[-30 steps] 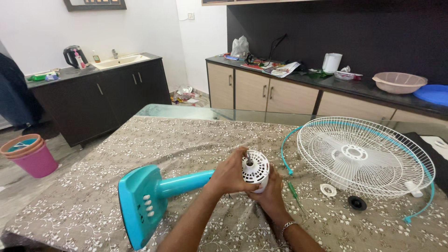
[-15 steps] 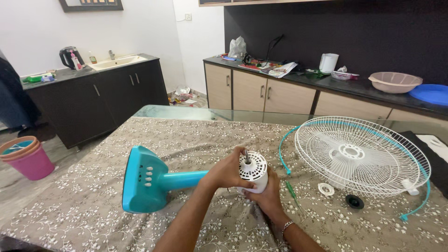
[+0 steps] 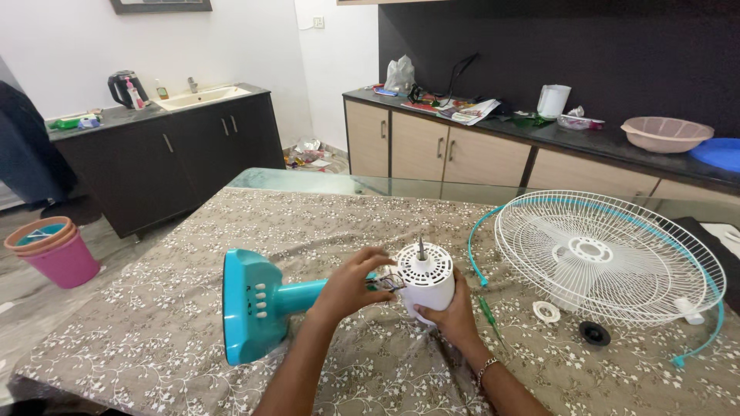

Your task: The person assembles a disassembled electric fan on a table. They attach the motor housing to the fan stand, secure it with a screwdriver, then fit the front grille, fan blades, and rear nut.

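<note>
The white fan motor housing (image 3: 426,286) stands shaft-up on the tabletop (image 3: 193,323), cupped in the right hand (image 3: 451,314). Just left of the housing, the left hand (image 3: 347,283) pinches its wires (image 3: 389,282); the teal stand (image 3: 258,304) stretches further left.

On the floral-patterned tablecloth (image 3: 231,231), the teal plastic fan base (image 3: 250,316) lies left of the white cylindrical fan motor (image 3: 428,283). The white wire fan guard (image 3: 609,258) lies right of the motor, with a small white plastic ring (image 3: 546,311) and a black round cap (image 3: 594,333) before it.
</note>
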